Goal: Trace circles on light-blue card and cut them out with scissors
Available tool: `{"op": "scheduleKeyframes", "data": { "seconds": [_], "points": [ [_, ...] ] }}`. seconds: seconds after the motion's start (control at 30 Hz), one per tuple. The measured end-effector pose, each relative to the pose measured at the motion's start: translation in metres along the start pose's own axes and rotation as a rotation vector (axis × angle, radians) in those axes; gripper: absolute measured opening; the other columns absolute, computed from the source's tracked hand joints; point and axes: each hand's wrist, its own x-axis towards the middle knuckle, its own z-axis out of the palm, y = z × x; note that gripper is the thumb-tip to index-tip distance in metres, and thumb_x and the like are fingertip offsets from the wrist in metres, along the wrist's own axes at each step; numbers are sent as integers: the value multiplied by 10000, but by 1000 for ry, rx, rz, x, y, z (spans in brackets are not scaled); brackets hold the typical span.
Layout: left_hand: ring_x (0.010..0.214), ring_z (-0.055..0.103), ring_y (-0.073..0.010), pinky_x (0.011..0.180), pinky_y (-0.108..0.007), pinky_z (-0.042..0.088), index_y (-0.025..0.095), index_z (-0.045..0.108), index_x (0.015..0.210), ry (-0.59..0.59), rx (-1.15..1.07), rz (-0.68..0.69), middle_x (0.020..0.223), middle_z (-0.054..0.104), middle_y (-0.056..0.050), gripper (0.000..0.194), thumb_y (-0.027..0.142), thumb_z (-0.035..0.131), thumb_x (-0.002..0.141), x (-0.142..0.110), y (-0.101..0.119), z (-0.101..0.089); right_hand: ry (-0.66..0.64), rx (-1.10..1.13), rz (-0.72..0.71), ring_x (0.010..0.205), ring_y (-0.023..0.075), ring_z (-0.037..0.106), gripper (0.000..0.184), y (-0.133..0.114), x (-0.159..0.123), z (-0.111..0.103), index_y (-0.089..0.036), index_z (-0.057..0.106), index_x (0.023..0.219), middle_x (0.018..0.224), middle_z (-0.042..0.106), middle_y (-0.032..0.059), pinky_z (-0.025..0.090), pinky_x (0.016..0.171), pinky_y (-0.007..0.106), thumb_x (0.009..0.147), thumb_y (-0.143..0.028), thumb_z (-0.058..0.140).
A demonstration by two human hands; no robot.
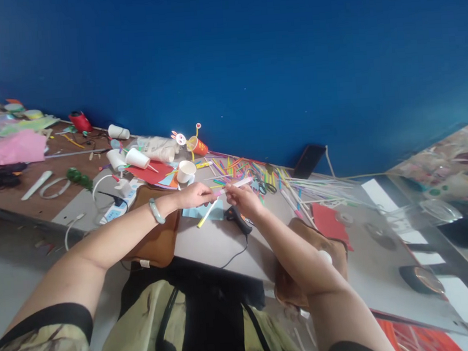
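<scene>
Holding pink-white stick (240, 183) w/ 2 hands above tabletop (219, 248). Pinching its pink L end w/ fingers of L hand (197, 195), almost no gap; pinching nearer its middle w/ fingers of R hand (243, 199), also tight. Just below L fingertips: yellow-tipped white stick (208, 213), slanting over blue paper (217, 212); can't tell if gripped too. Under R hand: blk corded tool (240, 221), lying on tabletop. Beyond hands: white cup (186, 172), loose pile of multicol. sticks (233, 166). R of R hand: dk-handled scissors (267, 187).
</scene>
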Motion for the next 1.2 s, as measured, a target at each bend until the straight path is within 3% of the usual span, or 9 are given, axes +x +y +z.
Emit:
{"op": "scheduleKeyframes", "data": {
  "seconds": [0.17,0.3,0.43,0.57,0.67,0.77,0.9,1.07,1.2],
  "points": [
    [469,462,-91,502,-236,370,147,601,685,-65,-54,-124,565,555,-7,548,626,488,928,-14,-7,-3,179,132,-54,394,26,302,381,-17,3,-30,-201,529,678,479,442,-100,252,384,190,650,-397,854],
    [603,577,-140,601,-262,408,153,650,780,96,253,-66,706,665,-58,495,538,412,982,1,-23,1,78,47,-47,424,50,457,342,-15,0,-31,-186,625,821,598,623,-41,344,416,196,709,-451,809],
    [674,618,-203,627,-299,393,146,663,757,169,642,-157,743,687,-110,446,434,415,988,31,-34,13,-26,-208,-53,478,107,588,387,3,4,-22,-205,625,1090,744,731,5,437,474,233,825,-483,671],
    [687,627,-207,621,-288,389,136,686,775,195,674,-192,749,687,-107,342,398,534,934,52,-40,23,-78,-602,-112,572,135,641,198,23,10,-26,-203,637,999,754,729,10,494,570,255,858,-332,586],
    [711,631,-190,623,-270,390,147,702,832,222,672,-167,789,691,-80,284,423,647,870,56,-42,23,-70,-911,-206,668,165,668,175,33,7,-34,-213,664,1002,789,733,16,514,656,285,859,-236,566],
    [845,655,-227,682,-289,422,146,696,1039,317,687,-138,990,697,-120,291,382,649,876,58,-41,9,-88,-1120,-291,757,196,683,232,36,0,-39,-226,670,1046,831,750,26,510,727,303,833,-165,599],
    [989,654,-276,756,-345,455,134,565,1345,490,843,-123,1385,520,-201,436,184,498,917,64,-40,-22,-168,-1236,-336,877,224,693,318,34,-7,-38,-239,660,1061,956,770,38,507,783,307,779,-95,636],
    [953,655,-285,785,-357,463,82,681,1161,362,925,-183,1190,631,-207,332,108,511,877,69,-47,-47,-179,-1358,-345,896,235,668,367,32,-6,-27,-241,668,1105,1015,736,66,505,784,307,775,-83,644],
    [952,659,-276,791,-339,460,91,716,996,368,914,-178,1033,692,-178,240,131,500,898,62,-46,-52,-303,-1395,-408,956,243,650,398,36,-4,-15,-213,659,1149,1044,687,101,504,832,320,783,-58,623]
  ]
}}
